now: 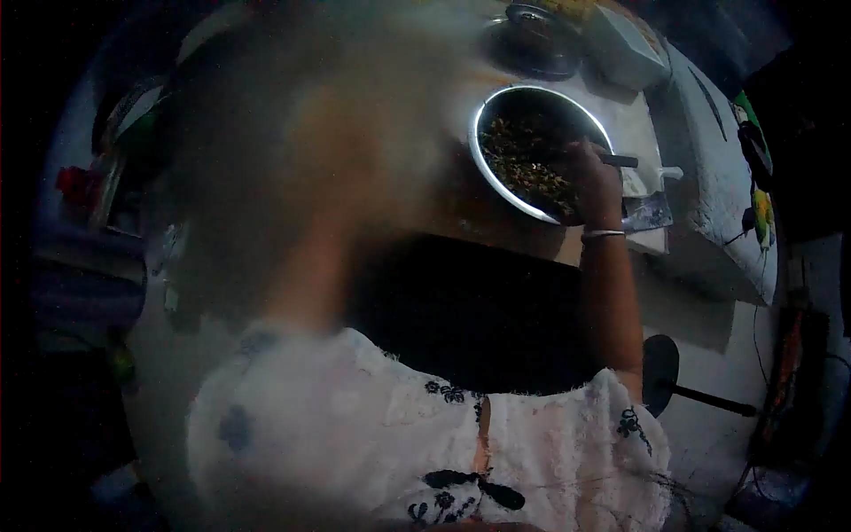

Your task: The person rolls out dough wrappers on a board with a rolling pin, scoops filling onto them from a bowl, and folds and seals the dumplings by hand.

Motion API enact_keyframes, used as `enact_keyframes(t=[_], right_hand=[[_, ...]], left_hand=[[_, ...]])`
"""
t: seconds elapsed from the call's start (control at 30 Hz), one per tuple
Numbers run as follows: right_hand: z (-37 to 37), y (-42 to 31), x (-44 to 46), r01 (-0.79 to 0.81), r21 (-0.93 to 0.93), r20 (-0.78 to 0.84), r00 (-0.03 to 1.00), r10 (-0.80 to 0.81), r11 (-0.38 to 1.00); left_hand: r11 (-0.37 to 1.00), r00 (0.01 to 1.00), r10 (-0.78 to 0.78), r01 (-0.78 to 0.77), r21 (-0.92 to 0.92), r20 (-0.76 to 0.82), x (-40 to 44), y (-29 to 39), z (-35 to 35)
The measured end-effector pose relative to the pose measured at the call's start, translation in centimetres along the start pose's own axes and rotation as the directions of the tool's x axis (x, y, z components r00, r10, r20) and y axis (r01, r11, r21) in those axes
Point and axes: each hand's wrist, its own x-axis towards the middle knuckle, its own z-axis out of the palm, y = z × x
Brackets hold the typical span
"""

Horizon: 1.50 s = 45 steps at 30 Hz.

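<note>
A round pan (480, 151) with a bright metal rim holds a dark, chopped, leafy-looking food (523, 168). My right hand (596, 182), with a pale bangle (604, 233) at the wrist, is over the pan's right side. Its fingers are closed around a dark-handled utensil (619, 160), whose handle end sticks out to the right; the other end is hidden. A hazy smear covers the left part of the view. Through it my left forearm (310, 275) reaches forward, and my left hand (341, 133) is too blurred to show its fingers.
Behind the pan stand a dark round vessel (532, 49) and a white box (625, 49). A pale ledge (709, 160) runs along the right. A white handle (671, 173) juts out near the pan. Below right is a dark round object (660, 372) with a rod.
</note>
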Motion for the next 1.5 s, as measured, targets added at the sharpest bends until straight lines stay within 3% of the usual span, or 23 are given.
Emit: enact_keyframes(t=[0.1, 0.13, 0.3, 0.37, 0.43, 0.5, 0.53, 0.63, 0.67, 0.8, 0.83, 0.87, 0.97, 1.07, 1.13, 1.17, 1.2, 1.27, 1.37, 1.4, 1.43, 1.47, 1.5], right_hand=[[-0.8, 1.3, 0.7, 0.129, -0.104, 0.048, 0.991, -0.124, 0.986], [-0.2, 1.1, 0.9, -0.021, 0.221, -0.007, 1.000, 0.023, 0.975], [-0.5, 1.2, 1.0, -0.046, 0.237, 0.003, 0.999, 0.047, 0.970], [-0.4, 1.8, 1.4, -0.075, 0.245, 0.014, 0.997, 0.074, 0.967], [-0.2, 2.5, 1.9, -0.057, 0.409, 0.014, 0.998, 0.056, 0.911], [-0.3, 2.4, 2.3, -0.076, 0.443, 0.023, 0.997, 0.074, 0.893], [-0.2, 2.3, 2.3, -0.094, 0.478, 0.032, 0.995, 0.090, 0.873], [0.2, 2.0, 1.8, -0.101, 0.491, 0.017, 0.994, 0.107, 0.865], [0.4, 2.3, 2.0, -0.100, 0.493, 0.017, 0.994, 0.106, 0.864], [0.7, 3.5, 2.7, -0.131, 0.557, 0.075, 0.991, 0.108, 0.820], [0.9, 3.4, 2.6, -0.116, 0.567, 0.084, 0.993, 0.083, 0.816], [0.8, 3.2, 2.5, -0.115, 0.567, 0.084, 0.993, 0.082, 0.815], [0.4, 2.5, 2.3, -0.115, 0.483, 0.028, 0.993, 0.116, 0.868], [-0.8, 3.5, 2.8, 0.115, 0.290, 0.044, 0.990, -0.133, 0.950], [-0.6, 3.0, 2.6, -0.111, 0.614, 0.065, 0.994, 0.090, 0.781], [-0.6, 2.8, 2.3, -0.110, 0.614, 0.064, 0.994, 0.089, 0.781], [-0.7, 2.8, 1.9, 0.055, 0.380, 0.002, 0.998, -0.061, 0.924], [-0.8, 2.4, 1.3, 0.222, 0.109, -0.017, 0.975, -0.222, 0.969], [-1.0, 1.8, 1.2, 0.161, 0.272, 0.018, 0.985, -0.172, 0.949], [-0.8, 1.6, 1.3, 0.071, 0.476, -0.016, 0.997, -0.072, 0.877], [-0.7, 1.6, 1.3, -0.007, 0.659, -0.026, 0.999, 0.032, 0.752], [-0.6, 1.5, 1.1, -0.005, 0.658, -0.027, 0.999, 0.030, 0.753], [-0.5, 1.5, 0.6, 0.139, 0.515, -0.081, 0.990, -0.114, 0.846]], left_hand=[[0.994, 0.994, 0.024, -0.012, -0.111, 0.108, 1.6, 1.5, 0.0], [0.988, 0.990, -0.005, 0.027, -0.155, 0.142, 1.3, 4.0, -0.8], [0.994, 0.953, 0.089, -0.065, -0.090, 0.289, 2.7, 7.6, -0.5], [0.997, 0.908, 0.020, 0.015, -0.081, 0.420, 2.9, 9.0, -0.5], [0.998, 0.934, 0.066, -0.058, -0.032, 0.351, 3.4, 9.0, 0.4], [0.988, 0.892, -0.035, 0.098, -0.117, 0.450, 3.5, 10.2, 0.8], [0.972, 0.906, 0.091, 0.010, -0.236, 0.413, 3.8, 8.9, 1.9], [0.982, 0.886, 0.137, -0.061, -0.181, 0.442, 4.9, 7.0, 3.9], [0.993, 0.899, -0.008, 0.060, -0.106, 0.438, 4.9, 6.7, 4.5], [0.998, 0.944, 0.037, -0.017, -0.065, 0.328, 4.7, 5.7, 5.3], [0.985, 0.932, -0.049, 0.103, -0.135, 0.358, 4.0, 7.0, 4.3], [0.954, 0.910, -0.130, 0.223, -0.199, 0.395, 3.5, 7.8, 3.6], [0.967, 0.904, -0.139, 0.212, -0.141, 0.403, 3.6, 7.8, 3.4], [0.935, 0.903, -0.155, 0.265, -0.236, 0.402, 3.3, 8.2, 3.4], [0.942, 0.907, -0.157, 0.257, -0.218, 0.390, 2.9, 9.2, 2.9], [0.947, 0.913, -0.162, 0.250, -0.201, 0.373, 2.8, 9.5, 2.7], [0.947, 0.914, -0.162, 0.250, -0.202, 0.373, 2.8, 9.4, 2.8], [0.938, 0.906, -0.148, 0.256, -0.233, 0.397, 3.0, 9.0, 3.1], [0.951, 0.878, -0.179, 0.269, -0.149, 0.444, 4.3, 7.8, 4.0], [0.979, 0.897, -0.110, 0.171, -0.107, 0.427, 5.0, 6.2, 4.9], [0.979, 0.898, -0.108, 0.170, -0.109, 0.427, 5.4, 5.4, 5.9], [0.985, 0.885, -0.085, 0.145, -0.098, 0.457, 5.8, 4.7, 6.8], [0.989, 0.871, -0.062, 0.119, -0.087, 0.487, 6.1, 4.5, 7.3]])
